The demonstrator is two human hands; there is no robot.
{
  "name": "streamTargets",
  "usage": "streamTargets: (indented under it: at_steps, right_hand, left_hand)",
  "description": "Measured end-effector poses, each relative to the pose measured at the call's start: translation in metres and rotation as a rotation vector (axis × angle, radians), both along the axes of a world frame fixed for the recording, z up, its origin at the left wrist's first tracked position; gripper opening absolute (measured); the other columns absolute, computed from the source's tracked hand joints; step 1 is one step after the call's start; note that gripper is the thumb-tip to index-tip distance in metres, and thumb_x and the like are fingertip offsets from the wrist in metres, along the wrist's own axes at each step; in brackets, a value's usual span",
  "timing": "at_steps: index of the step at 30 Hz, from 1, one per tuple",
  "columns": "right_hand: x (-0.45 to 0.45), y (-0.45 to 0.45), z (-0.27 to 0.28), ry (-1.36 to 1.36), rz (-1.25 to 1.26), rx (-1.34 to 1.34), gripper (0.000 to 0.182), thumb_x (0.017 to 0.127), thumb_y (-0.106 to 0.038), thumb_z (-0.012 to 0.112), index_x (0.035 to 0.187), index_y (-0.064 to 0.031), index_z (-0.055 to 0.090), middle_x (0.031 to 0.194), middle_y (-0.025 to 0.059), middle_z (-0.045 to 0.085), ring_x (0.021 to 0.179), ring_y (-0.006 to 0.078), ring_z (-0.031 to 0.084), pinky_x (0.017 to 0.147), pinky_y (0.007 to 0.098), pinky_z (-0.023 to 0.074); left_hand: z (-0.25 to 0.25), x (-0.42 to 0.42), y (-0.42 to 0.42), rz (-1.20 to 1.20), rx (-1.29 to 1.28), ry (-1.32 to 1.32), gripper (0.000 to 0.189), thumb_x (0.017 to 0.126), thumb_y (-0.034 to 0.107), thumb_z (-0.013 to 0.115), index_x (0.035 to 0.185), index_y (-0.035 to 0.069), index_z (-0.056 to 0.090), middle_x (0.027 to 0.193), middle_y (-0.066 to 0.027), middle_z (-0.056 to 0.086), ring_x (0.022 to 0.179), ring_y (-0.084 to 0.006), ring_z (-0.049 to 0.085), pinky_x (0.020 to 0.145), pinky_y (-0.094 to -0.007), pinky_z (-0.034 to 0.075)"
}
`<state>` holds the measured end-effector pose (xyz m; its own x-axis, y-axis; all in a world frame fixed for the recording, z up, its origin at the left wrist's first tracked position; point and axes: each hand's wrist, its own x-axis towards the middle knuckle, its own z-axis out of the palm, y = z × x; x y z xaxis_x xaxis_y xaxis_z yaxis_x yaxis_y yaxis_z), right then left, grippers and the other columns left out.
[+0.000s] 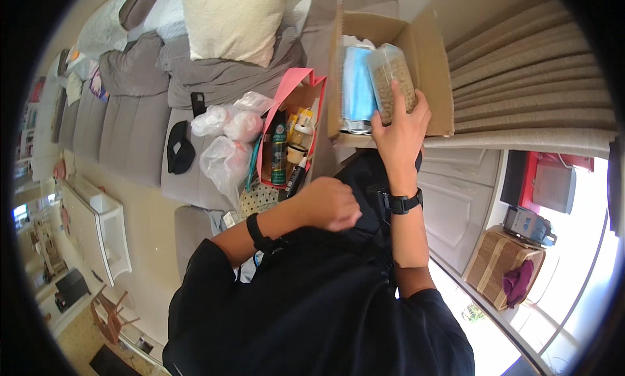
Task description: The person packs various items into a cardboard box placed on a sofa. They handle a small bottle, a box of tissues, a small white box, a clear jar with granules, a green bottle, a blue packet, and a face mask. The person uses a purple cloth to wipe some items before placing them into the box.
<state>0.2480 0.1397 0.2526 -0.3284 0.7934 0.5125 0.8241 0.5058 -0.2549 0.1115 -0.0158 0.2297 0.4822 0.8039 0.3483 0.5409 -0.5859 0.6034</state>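
Note:
My right hand [404, 124] is at the near side of an open cardboard box [439, 83]. Its thumb and fingers grip the lower end of a clear plastic container [388, 63] filled with small beige pieces. Beside that container, inside the box, lie blue face masks [357, 83]. My left hand [333, 204] is curled into a fist in front of my body, with nothing visible in it. Just beyond it stands a pink-edged bag [293, 83] holding a dark green spray can [279, 154], a small bottle with a white cap [302, 134] and a black marker [296, 177].
Clear plastic bags [224, 156], a black cap-like item [180, 149] and a black phone or case [198, 104] lie on the grey sofa [132, 127]. A cream cushion [234, 24] is behind. Pleated curtains [527, 97] hang right of the box, above white cabinet doors [451, 205].

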Motion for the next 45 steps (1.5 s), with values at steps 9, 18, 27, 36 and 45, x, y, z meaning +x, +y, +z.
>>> streamTargets:
  at_steps: [9, 18, 27, 36, 45]
  right_hand:
    - [-0.013, 0.001, -0.017, -0.138, -0.053, -0.039, 0.072, 0.086, -0.038, 0.07, 0.13, 0.0142, 0.047, 0.132, 0.0336, 0.048, 0.125, 0.0485, 0.048, 0.106, 0.0505, 0.0415]
    - [-0.002, -0.018, 0.01, -0.125, 0.064, -0.139, 0.077, 0.089, -0.044, 0.066, 0.142, 0.0075, 0.045, 0.147, 0.0343, 0.039, 0.135, 0.0527, 0.038, 0.113, 0.0536, 0.0341]
    - [0.034, -0.084, 0.018, 0.236, 0.316, -0.304, 0.019, 0.076, -0.013, 0.079, 0.088, -0.0029, 0.069, 0.091, 0.0096, 0.071, 0.083, 0.0292, 0.067, 0.074, 0.0369, 0.0518]
    - [0.036, -0.082, 0.027, 0.388, 0.357, -0.343, 0.011, 0.078, -0.007, 0.076, 0.087, -0.0041, 0.07, 0.085, 0.0077, 0.07, 0.078, 0.0277, 0.067, 0.071, 0.0368, 0.0524]
    - [0.004, -0.098, 0.063, 0.991, 0.84, -0.706, 0.083, 0.075, -0.028, 0.086, 0.143, 0.0005, 0.048, 0.139, 0.0244, 0.055, 0.125, 0.0389, 0.056, 0.104, 0.0422, 0.0452]
  left_hand:
    - [-0.181, -0.064, -0.001, 0.802, -0.677, 0.235, 0.052, 0.08, 0.031, 0.074, 0.12, 0.001, 0.06, 0.124, -0.0239, 0.057, 0.116, -0.0415, 0.056, 0.093, -0.0449, 0.052]
    - [-0.214, -0.061, 0.072, 0.304, -0.734, 1.146, 0.088, 0.09, 0.046, 0.063, 0.162, 0.02, 0.018, 0.165, -0.0195, 0.019, 0.151, -0.0461, 0.016, 0.113, -0.0707, 0.018]
    - [-0.284, -0.078, 0.041, 0.374, -0.234, 1.221, 0.099, 0.086, 0.051, 0.066, 0.162, 0.015, 0.015, 0.161, -0.02, 0.025, 0.148, -0.0455, 0.023, 0.116, -0.058, 0.027]
    - [-0.126, -0.105, 0.036, 0.751, -0.179, 0.046, 0.108, 0.052, 0.031, 0.089, 0.146, 0.006, 0.04, 0.145, -0.0257, 0.038, 0.135, -0.0429, 0.038, 0.111, -0.0525, 0.035]
    - [0.028, -0.046, 0.001, 0.504, 0.336, -0.7, 0.096, 0.084, 0.051, 0.071, 0.153, 0.009, 0.019, 0.147, -0.0342, 0.027, 0.135, -0.0502, 0.04, 0.102, -0.058, 0.05]
